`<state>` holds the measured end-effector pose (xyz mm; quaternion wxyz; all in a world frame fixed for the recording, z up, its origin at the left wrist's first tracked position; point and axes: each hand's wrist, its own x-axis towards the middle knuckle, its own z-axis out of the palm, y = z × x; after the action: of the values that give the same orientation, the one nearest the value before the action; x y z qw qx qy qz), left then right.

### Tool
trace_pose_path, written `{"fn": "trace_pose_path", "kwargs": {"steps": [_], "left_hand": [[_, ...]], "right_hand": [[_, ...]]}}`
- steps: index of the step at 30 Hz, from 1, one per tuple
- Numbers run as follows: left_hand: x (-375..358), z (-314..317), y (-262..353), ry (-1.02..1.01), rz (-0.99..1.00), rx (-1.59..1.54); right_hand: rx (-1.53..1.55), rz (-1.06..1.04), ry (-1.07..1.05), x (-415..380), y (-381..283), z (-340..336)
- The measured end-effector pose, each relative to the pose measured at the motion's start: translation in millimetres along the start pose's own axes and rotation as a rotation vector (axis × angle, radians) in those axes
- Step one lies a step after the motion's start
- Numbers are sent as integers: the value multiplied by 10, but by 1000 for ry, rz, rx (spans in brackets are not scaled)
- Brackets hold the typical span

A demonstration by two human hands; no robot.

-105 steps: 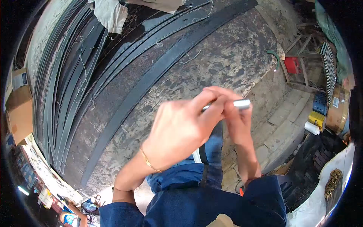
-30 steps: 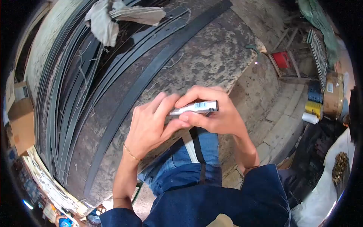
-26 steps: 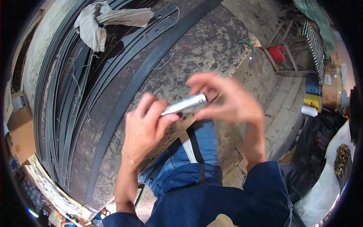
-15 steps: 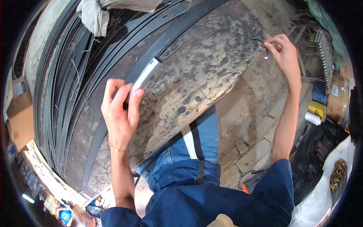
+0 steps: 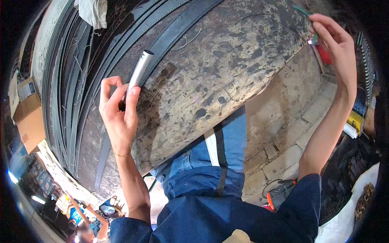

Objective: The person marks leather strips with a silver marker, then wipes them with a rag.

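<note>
My left hand (image 5: 118, 109) is closed round the lower part of a silver metal tube (image 5: 140, 69). The tube tilts up and to the right, its dark end on top, above the stained work surface (image 5: 227, 83). Over the far right edge of that surface, my right hand (image 5: 334, 38) pinches a thin green object (image 5: 300, 10). Its narrow tip points up and left, and a small bright glint shows below my fingers. Its exact kind is not clear. Long black strips (image 5: 172, 34) with stitched-looking edges lie beyond my left hand.
A pale cloth (image 5: 92, 13) lies on the strips at the top left. An open cardboard box (image 5: 29, 117) stands at the far left. Below it, another person (image 5: 91, 227) is at the lower left edge. Stone paving (image 5: 285, 162) lies to the right, with a white roll (image 5: 350, 130) farther out.
My right hand has moved up and to the right with the green object. The tube in my left hand has shifted left and stands more upright. The view has also shifted.
</note>
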<state>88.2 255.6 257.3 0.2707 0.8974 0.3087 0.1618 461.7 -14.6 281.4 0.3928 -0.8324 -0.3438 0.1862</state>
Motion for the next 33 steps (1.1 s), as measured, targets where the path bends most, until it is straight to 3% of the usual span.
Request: {"fn": "trace_pose_path", "kwargs": {"steps": [3, 5, 6, 7, 9, 10, 12, 19, 21, 22, 23, 25, 28, 31, 33], "left_hand": [[63, 21, 25, -1, -41, -167], [149, 72, 92, -46, 121, -162], [253, 96, 30, -155, 228, -118], [310, 96, 77, -253, 190, 65], [510, 308, 99, -160, 402, 135], [580, 392, 125, -160, 403, 135], [671, 503, 172, -34, 551, 170], [658, 529, 183, -132, 492, 235], [642, 539, 175, -106, 501, 252], [637, 546, 165, -106, 499, 253], [627, 553, 152, -84, 511, 227], [615, 544, 112, -64, 521, 202], [632, 422, -28, 133, 461, 116], [899, 177, -300, 410, 585, 308], [1124, -11, -452, 493, 544, 441]], "right_hand": [[122, 28, 17, 77, -244, 289], [62, -147, 211, 89, -599, 601], [53, -132, 213, 138, -614, 636], [55, -134, 211, 182, -619, 629], [215, -5, 73, 286, -631, 611], [129, 81, 187, 352, -630, 702], [239, 91, 177, 354, -633, 812], [488, 108, 39, 313, -645, 1186], [567, 28, -8, 259, -768, 1307], [504, 150, 105, 281, -883, 1448], [556, -45, 134, 228, -787, 1571], [616, -119, 151, 234, -723, 1727], [577, -29, 58, 150, -836, 1757], [465, -47, 51, 103, -893, 1778], [502, -115, 53, 120, -812, 1863]]}}
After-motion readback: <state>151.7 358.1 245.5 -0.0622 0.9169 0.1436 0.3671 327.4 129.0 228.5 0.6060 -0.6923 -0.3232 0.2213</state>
